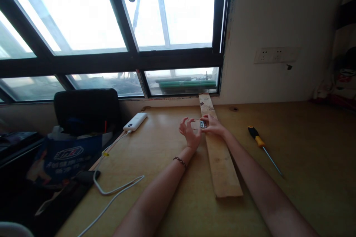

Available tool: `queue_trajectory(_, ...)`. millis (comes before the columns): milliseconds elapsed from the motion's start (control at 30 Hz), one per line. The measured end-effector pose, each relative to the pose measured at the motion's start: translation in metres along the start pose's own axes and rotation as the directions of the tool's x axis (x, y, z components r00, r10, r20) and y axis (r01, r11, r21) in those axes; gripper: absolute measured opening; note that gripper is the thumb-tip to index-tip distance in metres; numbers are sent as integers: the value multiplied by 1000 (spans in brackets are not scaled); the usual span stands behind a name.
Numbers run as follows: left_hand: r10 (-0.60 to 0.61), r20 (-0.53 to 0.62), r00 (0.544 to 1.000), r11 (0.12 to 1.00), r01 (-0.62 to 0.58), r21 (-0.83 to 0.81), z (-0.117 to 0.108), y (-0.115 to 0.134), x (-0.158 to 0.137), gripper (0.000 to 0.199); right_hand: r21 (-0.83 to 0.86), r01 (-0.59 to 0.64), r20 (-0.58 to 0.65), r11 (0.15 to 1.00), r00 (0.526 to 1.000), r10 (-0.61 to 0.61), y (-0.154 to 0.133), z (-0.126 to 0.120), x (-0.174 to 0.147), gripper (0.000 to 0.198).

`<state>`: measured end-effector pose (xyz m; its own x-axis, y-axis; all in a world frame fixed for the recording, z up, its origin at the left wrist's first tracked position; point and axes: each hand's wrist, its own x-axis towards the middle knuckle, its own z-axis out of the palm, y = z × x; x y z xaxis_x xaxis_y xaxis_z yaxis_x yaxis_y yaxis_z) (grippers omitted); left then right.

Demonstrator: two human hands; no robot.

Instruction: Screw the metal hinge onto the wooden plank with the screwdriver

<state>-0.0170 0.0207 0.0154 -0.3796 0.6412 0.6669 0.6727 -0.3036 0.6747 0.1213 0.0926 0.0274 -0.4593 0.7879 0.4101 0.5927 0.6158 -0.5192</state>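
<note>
The right hand [213, 124] is pinching a small dark rectangular piece with pale markings [203, 123] in a narrow grip, fingers on its far edge and thumb on its near edge. That piece is sitting above a long, flat, pale wooden plank [222, 166], toward its far half; whether it is touching the wood, I cannot tell. The left hand [190, 133] is hovering just beside it, fingers curling apart from the thumb, with thin lines showing in the gap; whether it is gripping anything, I cannot tell.

The plank is lying on a yellowish wooden tabletop [167, 148], its far end reaching the back edge below a dark-framed window [178, 59] and its squared near end stopping between the two forearms. A dark braided bracelet [180, 161] is circling the left wrist.

To the right, a stretch of tabletop is separating the right forearm from a screwdriver with a black-and-yellow handle [259, 141], which is pointing toward the near right. To the left, a broader stretch is running to a white rounded-rectangular device [135, 122] resting along the left edge, its white cable [103, 193] looping nearer the person.
</note>
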Motion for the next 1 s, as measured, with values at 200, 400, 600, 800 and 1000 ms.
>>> queue_trajectory(200,17,172,985,995,-34,96,2,5,-4,12,-9,-5,-7,1000,1000,5,-1,0,0,54)
queue_trajectory(400,-70,161,984,994,55,94,6,1,-2,6,41,-24,-12,999,1000,24,-3,0,0,60)
queue_trajectory(600,-128,151,980,988,114,100,8,-1,-2,6,74,-21,-20,997,1000,22,0,3,0,61)
queue_trajectory(800,-145,128,981,986,132,105,8,-1,-4,7,67,-1,-33,998,999,3,3,6,1,60)
queue_trajectory(1000,-132,111,985,986,119,119,6,1,-3,9,73,8,-38,997,999,-5,7,8,1,58)
